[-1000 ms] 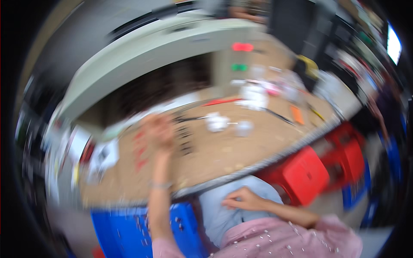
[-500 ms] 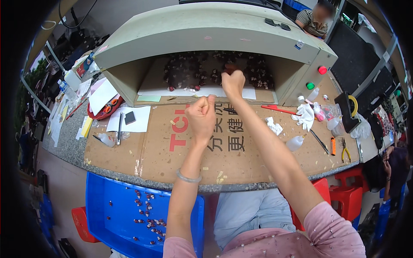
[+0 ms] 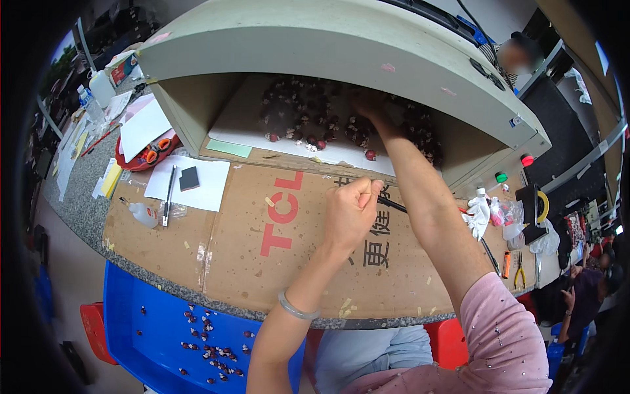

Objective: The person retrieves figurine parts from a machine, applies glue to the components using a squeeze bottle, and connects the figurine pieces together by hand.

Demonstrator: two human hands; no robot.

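My left hand (image 3: 351,211) hovers over the brown cardboard sheet (image 3: 249,230), its fingers pinched on a thin dark tool (image 3: 394,205) that points right. My right hand (image 3: 367,105) reaches deep into the grey open-fronted box (image 3: 315,46) and rests among several small dark red pieces (image 3: 302,121) on its white floor. Shadow hides those fingers, so I cannot see whether they hold a piece. A silver bangle (image 3: 296,308) sits on my left wrist.
A blue tray (image 3: 141,328) with several scattered small pieces stands below the table edge. White papers, a pen and a small bottle (image 3: 143,213) lie at the left. A white cloth (image 3: 478,213), pliers (image 3: 520,269) and red and green buttons sit at the right. A person works far right.
The view swung from a blur to steady on the box. My right hand rose from my lap and went deep inside the box. My left hand stayed over the cardboard.
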